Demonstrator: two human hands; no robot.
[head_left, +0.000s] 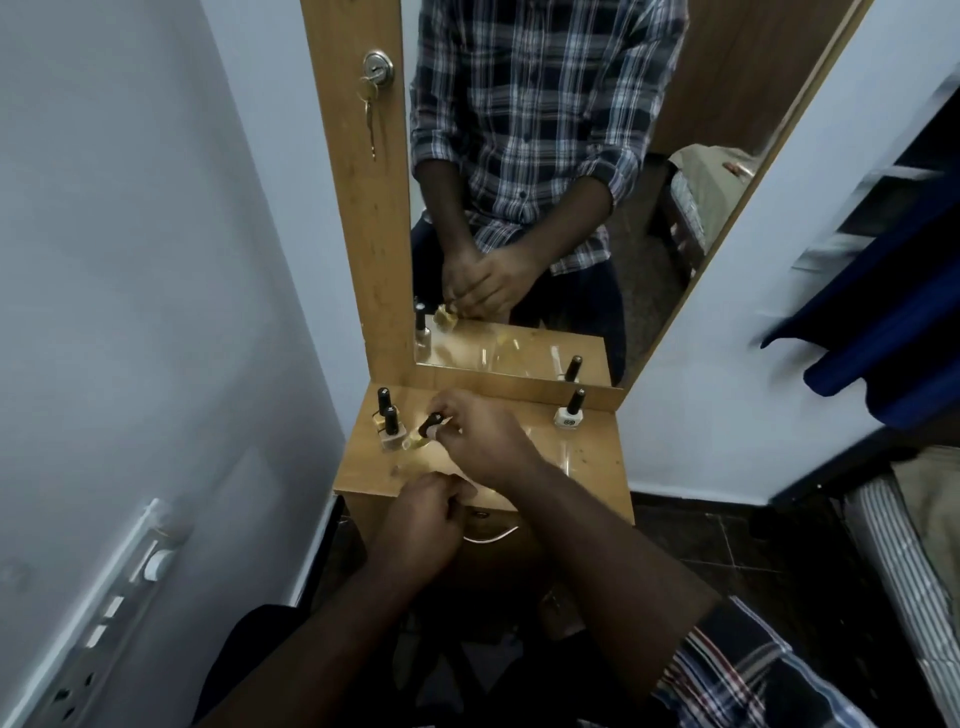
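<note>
Just below the frame's middle, the right hand (478, 436) is pinching a tilted nail polish bottle (425, 431) over the surface (587, 457); the left hand (423, 517) is resting clenched at the surface's front edge.

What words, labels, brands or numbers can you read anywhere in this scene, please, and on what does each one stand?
Nothing here can be read as text.
White bottle: a dark round mark on its front, too small and blurred to read.
Tilted bottle in the right hand: no legible print.
Lock on the wooden frame: no legible stamp.
</note>
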